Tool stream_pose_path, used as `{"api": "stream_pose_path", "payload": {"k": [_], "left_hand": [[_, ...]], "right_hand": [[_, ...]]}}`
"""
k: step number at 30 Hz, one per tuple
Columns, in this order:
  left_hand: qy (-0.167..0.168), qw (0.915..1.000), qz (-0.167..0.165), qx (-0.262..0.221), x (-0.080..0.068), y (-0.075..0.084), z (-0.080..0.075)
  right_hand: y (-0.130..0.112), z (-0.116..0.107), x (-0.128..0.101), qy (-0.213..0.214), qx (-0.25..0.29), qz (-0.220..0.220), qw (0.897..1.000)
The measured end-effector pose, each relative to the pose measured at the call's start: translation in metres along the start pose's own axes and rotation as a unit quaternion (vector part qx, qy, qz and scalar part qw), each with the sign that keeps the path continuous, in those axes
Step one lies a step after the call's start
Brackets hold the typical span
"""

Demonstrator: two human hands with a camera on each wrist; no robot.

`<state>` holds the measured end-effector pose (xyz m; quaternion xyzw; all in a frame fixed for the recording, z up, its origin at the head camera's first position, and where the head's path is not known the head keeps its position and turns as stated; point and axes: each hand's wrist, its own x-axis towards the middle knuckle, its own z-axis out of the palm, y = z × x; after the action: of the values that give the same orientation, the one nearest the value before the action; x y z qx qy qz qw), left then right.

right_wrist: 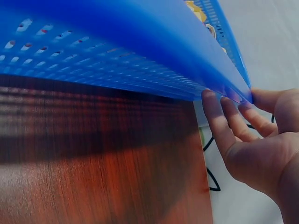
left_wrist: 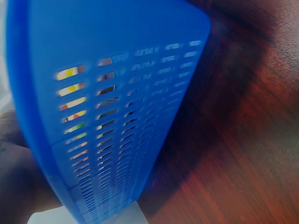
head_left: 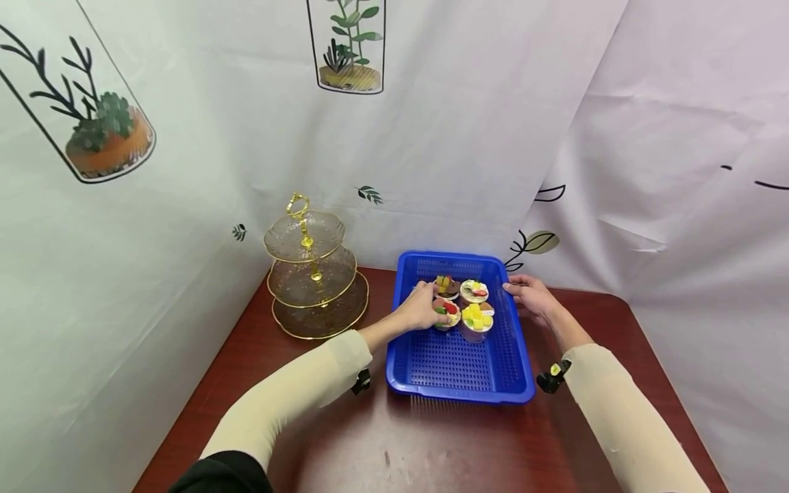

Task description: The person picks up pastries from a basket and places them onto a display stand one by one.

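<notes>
Cupcakes (head_left: 464,305) in the blue basket (head_left: 456,370) on the table (head_left: 394,438)

Your left hand (head_left: 420,308) curls around one cupcake (head_left: 446,313) inside the basket; your right hand (head_left: 531,296) rests straight fingers (right_wrist: 219,126) against the basket's far right rim.

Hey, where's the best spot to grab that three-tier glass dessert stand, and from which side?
Take the three-tier stand by the gold loop handle on top, coming straight down from above. It stands upright, and the wide glass plates probably block a side grip on the central post.
</notes>
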<state>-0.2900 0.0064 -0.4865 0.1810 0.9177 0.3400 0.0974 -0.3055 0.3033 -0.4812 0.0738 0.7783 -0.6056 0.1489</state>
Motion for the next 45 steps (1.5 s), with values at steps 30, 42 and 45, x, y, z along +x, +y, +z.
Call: {"api": "stream_pose_path", "payload": {"k": [30, 42, 45], "left_hand": [[0.007, 0.9997, -0.01, 0.021, 0.012, -0.005, 0.022], [0.001, 0.9987, -0.009, 0.049, 0.009, -0.002, 0.024], [-0.001, 0.9984, -0.007, 0.055, 0.008, -0.001, 0.024]], "right_hand": [[0.007, -0.001, 0.001, 0.009, -0.005, -0.015, 1.0], [0.007, 0.001, 0.0, 0.01, -0.012, -0.02, 1.0], [0.009, 0.001, 0.001, 0.008, -0.008, -0.021, 1.0]]}}
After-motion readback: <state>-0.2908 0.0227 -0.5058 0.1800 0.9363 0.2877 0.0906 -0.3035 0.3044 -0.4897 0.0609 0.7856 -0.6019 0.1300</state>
